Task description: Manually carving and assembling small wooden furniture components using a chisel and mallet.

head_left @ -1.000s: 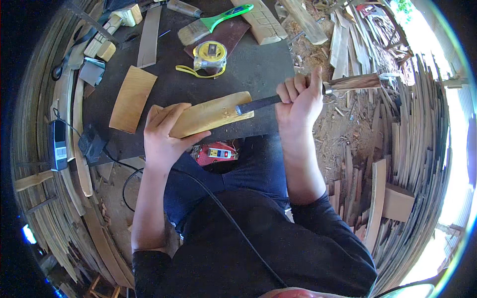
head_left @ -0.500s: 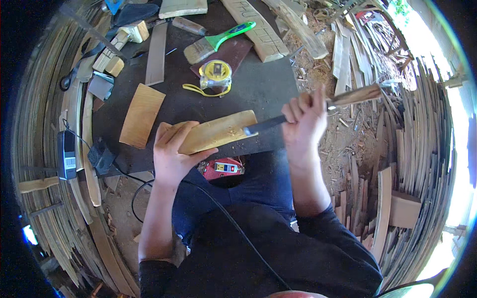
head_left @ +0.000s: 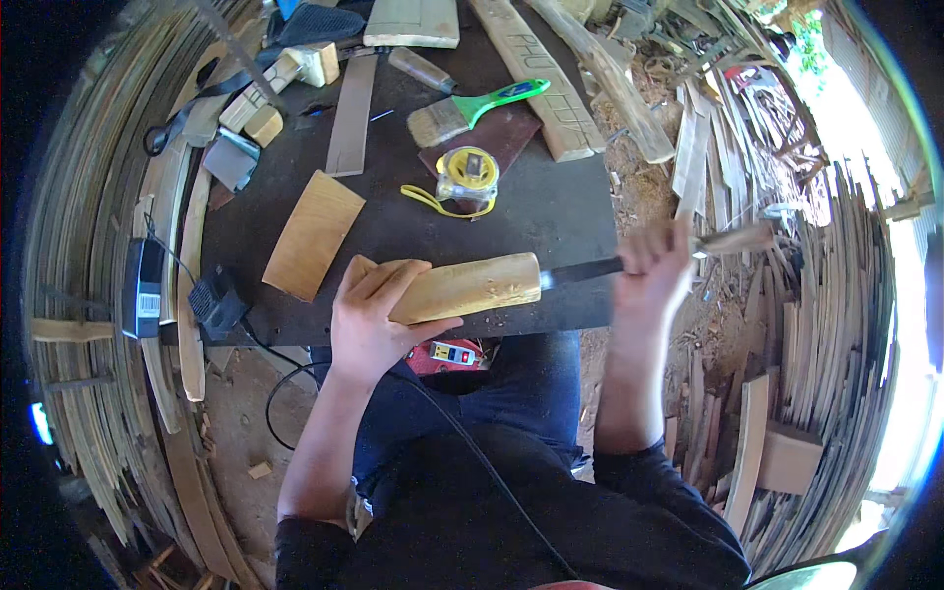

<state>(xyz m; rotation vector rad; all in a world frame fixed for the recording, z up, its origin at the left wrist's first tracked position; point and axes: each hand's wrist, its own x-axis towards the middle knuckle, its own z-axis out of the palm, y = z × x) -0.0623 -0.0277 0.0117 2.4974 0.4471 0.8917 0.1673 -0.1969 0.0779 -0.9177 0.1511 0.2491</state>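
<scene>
A pale wooden block (head_left: pixel 477 285) lies near the front edge of the dark worktable (head_left: pixel 393 211), with small wood chips on and beside it. My left hand (head_left: pixel 372 313) is closed round the block's left end, thumb along the near side. My right hand (head_left: pixel 654 265), slightly blurred, grips a chisel (head_left: pixel 582 271) around its upper part, the wooden handle sticking out to the right. The chisel's tip is at the block's right end; I cannot tell whether it touches. Beyond my left hand lies a flat brown wood piece (head_left: pixel 313 236).
Behind the block sit a yellow tape measure (head_left: pixel 467 177) and a green-handled brush (head_left: pixel 442 120). A carved board (head_left: pixel 541 84) lies at the back. A black adapter (head_left: pixel 218 303) with a cable rests at the left edge. Stacked wood strips (head_left: pixel 826 324) line the right side.
My right hand has drawn the chisel rightward along the block, its tip going from the top face to the right end. The whole view has shifted; my left hand keeps its hold.
</scene>
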